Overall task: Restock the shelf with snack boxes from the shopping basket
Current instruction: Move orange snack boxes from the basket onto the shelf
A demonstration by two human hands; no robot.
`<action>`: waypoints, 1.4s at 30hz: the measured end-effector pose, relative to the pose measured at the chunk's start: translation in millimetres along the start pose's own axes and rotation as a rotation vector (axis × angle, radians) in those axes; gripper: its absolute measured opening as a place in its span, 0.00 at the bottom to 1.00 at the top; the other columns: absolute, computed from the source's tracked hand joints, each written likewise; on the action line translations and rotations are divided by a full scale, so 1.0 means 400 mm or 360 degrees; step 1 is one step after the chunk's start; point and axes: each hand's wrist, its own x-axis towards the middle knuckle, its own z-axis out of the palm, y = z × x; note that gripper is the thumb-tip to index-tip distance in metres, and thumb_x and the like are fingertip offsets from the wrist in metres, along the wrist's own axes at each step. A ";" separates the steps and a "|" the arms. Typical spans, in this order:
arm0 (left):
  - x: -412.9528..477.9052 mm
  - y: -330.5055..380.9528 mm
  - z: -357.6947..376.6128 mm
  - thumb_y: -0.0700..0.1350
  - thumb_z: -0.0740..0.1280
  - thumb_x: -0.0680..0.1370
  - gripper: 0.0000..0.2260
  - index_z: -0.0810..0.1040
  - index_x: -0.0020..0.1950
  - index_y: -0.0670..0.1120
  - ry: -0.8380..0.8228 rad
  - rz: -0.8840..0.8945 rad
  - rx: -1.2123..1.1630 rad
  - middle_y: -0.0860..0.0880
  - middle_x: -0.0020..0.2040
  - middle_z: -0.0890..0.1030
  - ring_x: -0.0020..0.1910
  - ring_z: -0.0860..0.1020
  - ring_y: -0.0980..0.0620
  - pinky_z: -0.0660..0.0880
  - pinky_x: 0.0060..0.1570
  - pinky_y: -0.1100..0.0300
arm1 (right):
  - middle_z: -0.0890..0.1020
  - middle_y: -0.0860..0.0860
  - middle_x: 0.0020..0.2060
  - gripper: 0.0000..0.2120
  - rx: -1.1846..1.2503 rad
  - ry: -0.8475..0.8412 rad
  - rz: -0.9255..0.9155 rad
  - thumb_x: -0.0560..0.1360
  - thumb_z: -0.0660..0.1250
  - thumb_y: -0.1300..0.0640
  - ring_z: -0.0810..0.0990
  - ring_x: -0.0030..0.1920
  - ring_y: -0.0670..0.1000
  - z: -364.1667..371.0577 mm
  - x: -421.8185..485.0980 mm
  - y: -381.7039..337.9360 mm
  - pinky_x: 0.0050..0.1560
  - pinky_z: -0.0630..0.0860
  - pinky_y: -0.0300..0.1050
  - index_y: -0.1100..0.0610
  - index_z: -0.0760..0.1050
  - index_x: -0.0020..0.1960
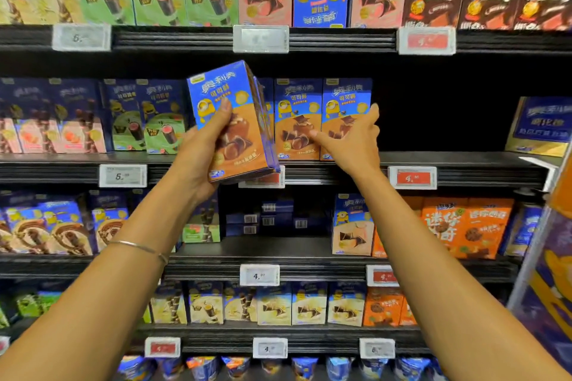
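While the left hand [201,151] grips the held snack boxes [238,133] from below, with the thumb pressed on the printed front, the right hand [353,139] is released, its fingers straight and spread. The held snack boxes are blue and orange, at least two together judging by their edges. They are in the air with the top leaning to the left, in front of the middle shelf [464,161]. The right hand reaches to the two standing boxes [297,120] of the same print, which stand upright side by side on this shelf; I cannot tell if the fingers touch them. A thin bracelet [139,247] is on the left forearm. Near the right wrist, a red price tag [413,178] is fixed on the shelf edge.
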 end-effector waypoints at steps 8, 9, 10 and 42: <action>0.026 -0.019 0.001 0.56 0.73 0.77 0.16 0.84 0.59 0.47 -0.0036 -0.0040 0.0040 0.44 0.52 0.89 0.46 0.88 0.46 0.85 0.42 0.50 | 0.69 0.59 0.71 0.59 -0.0107 0.0036 -0.0025 0.64 0.79 0.34 0.73 0.69 0.62 0.009 0.015 0.012 0.61 0.76 0.65 0.55 0.48 0.79; 0.027 -0.019 0.002 0.56 0.73 0.77 0.16 0.84 0.59 0.47 -0.0048 -0.0041 0.0052 0.44 0.52 0.89 0.46 0.88 0.46 0.85 0.42 0.50 | 0.70 0.58 0.71 0.57 -0.0119 0.0035 -0.0030 0.64 0.79 0.34 0.73 0.69 0.62 0.009 0.018 0.013 0.60 0.77 0.64 0.56 0.50 0.78; 0.030 -0.021 0.005 0.57 0.74 0.76 0.17 0.84 0.58 0.47 -0.0060 -0.0042 0.0061 0.44 0.52 0.89 0.46 0.88 0.46 0.85 0.41 0.50 | 0.70 0.58 0.70 0.56 -0.0138 0.0032 -0.0031 0.64 0.79 0.34 0.74 0.68 0.61 0.009 0.021 0.013 0.60 0.77 0.63 0.56 0.51 0.77; -0.109 -0.067 0.034 0.56 0.75 0.74 0.25 0.79 0.67 0.45 0.0143 0.0173 0.0063 0.45 0.56 0.88 0.53 0.87 0.44 0.85 0.51 0.46 | 0.80 0.42 0.55 0.18 0.0731 -0.0143 -0.0412 0.76 0.72 0.43 0.80 0.55 0.39 -0.012 -0.217 -0.076 0.54 0.75 0.33 0.51 0.77 0.60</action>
